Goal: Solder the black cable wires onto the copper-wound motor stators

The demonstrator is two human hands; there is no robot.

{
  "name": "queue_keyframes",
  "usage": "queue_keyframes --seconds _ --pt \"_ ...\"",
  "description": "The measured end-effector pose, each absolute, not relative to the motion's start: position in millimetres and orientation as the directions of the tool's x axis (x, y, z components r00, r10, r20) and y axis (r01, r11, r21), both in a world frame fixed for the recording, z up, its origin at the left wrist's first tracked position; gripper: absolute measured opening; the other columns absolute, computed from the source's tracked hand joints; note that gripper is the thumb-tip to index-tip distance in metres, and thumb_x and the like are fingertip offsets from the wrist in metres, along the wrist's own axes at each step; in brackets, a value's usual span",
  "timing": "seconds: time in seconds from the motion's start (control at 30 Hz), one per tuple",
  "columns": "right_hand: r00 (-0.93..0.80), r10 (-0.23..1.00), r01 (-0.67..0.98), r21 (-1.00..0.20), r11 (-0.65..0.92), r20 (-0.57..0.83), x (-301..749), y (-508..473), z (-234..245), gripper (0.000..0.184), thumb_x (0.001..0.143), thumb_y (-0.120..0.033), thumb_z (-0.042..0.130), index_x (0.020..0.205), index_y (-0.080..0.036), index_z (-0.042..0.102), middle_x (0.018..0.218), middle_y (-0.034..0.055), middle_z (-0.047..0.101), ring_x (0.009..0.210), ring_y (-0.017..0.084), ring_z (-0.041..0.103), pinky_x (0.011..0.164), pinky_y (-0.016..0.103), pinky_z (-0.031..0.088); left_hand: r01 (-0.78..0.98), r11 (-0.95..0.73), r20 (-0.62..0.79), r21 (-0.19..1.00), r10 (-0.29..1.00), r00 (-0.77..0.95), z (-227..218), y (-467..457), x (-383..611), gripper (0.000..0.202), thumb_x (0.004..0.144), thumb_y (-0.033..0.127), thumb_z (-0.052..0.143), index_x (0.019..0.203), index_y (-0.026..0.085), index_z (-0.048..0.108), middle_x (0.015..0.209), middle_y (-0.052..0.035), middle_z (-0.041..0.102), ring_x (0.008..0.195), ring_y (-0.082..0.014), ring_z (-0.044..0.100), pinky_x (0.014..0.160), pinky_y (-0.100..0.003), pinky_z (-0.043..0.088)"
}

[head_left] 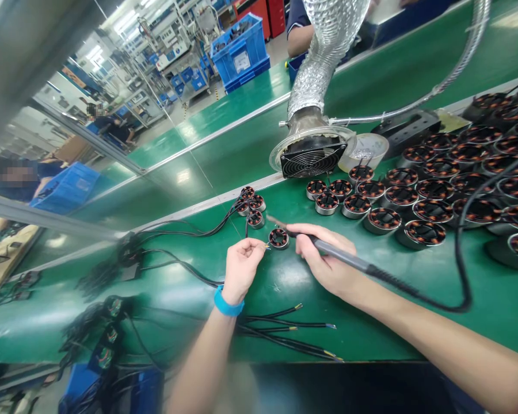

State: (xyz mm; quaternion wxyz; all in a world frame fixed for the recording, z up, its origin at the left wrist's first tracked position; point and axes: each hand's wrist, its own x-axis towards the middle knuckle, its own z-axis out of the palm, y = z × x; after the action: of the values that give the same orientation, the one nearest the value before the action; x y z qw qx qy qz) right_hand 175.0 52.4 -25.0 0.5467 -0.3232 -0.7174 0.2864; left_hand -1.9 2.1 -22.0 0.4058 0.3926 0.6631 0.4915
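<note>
My right hand (326, 253) grips a soldering iron (341, 252) by its grey handle, its tip pointing left above the bench. Pinched in my left hand (244, 261) is the end of a black cable, with thin coloured wires (266, 246) poking out past the fingertips. Between both hands sits a single round motor stator (278, 238), with copper windings in a metal ring; the wire ends are close to its left side, and I cannot tell whether they touch. Just behind it stand several stators (255, 218) with black cables (190, 233) running left.
Many stators (423, 233) fill the right side of the green bench (302, 293). A fume fan (314, 160) on a foil duct (313, 80) stands behind, beside a white tub (366, 150). Stripped cables (285, 329) lie near the front edge. A co-worker's arm (300, 40) shows across the bench.
</note>
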Motion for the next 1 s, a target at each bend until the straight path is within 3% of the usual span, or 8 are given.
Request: queue_keyframes --seconds 0.13,0.53,0.83,1.0 --pt "-0.177 0.728 0.103 -0.723 0.683 0.662 182.4 50.8 -22.4 0.019 0.094 -0.018 0.052 0.088 -0.021 0.069 0.063 -0.0035 0.066 0.058 0.013 0.066 0.065 0.026 0.054 0.139 0.227 -0.165 0.964 0.920 -0.356 -20.9 3.2 -0.9 0.020 0.078 0.032 0.069 0.075 0.013 0.069 0.058 0.0041 0.051 0.050 -0.0056 0.033 0.052 -0.022 0.029" --pt "-0.226 0.683 0.025 -0.697 0.716 0.694 178.3 51.4 -21.3 0.019 0.091 -0.015 0.052 0.084 -0.020 0.069 0.056 -0.0046 0.063 0.049 0.011 0.061 0.054 0.024 0.049 0.134 0.235 -0.176 0.963 0.920 -0.350 -20.5 2.9 -1.9 0.022 0.080 0.035 0.069 0.076 0.013 0.070 0.059 0.0034 0.052 0.051 -0.0056 0.034 0.053 -0.022 0.030" --pt "-0.107 0.853 0.044 -0.855 0.517 0.510 180.6 47.6 -31.2 0.025 0.096 -0.030 0.050 0.086 -0.022 0.072 0.057 -0.0009 0.063 0.053 0.015 0.063 0.051 0.028 0.051 0.141 0.221 -0.157 0.965 0.917 -0.367 -21.4 3.2 -1.4 0.021 0.079 0.034 0.070 0.075 0.013 0.069 0.058 0.0024 0.054 0.052 -0.0067 0.040 0.053 -0.021 0.034" --pt "-0.075 0.865 0.054 -0.864 0.501 0.497 179.9 49.0 -32.8 0.023 0.097 -0.030 0.051 0.092 -0.022 0.072 0.063 0.0000 0.065 0.057 0.015 0.064 0.055 0.028 0.054 0.141 0.226 -0.159 0.964 0.914 -0.374 -21.4 3.5 -1.4 0.021 0.078 0.034 0.071 0.075 0.014 0.070 0.058 0.0021 0.055 0.053 -0.0075 0.043 0.054 -0.021 0.035"
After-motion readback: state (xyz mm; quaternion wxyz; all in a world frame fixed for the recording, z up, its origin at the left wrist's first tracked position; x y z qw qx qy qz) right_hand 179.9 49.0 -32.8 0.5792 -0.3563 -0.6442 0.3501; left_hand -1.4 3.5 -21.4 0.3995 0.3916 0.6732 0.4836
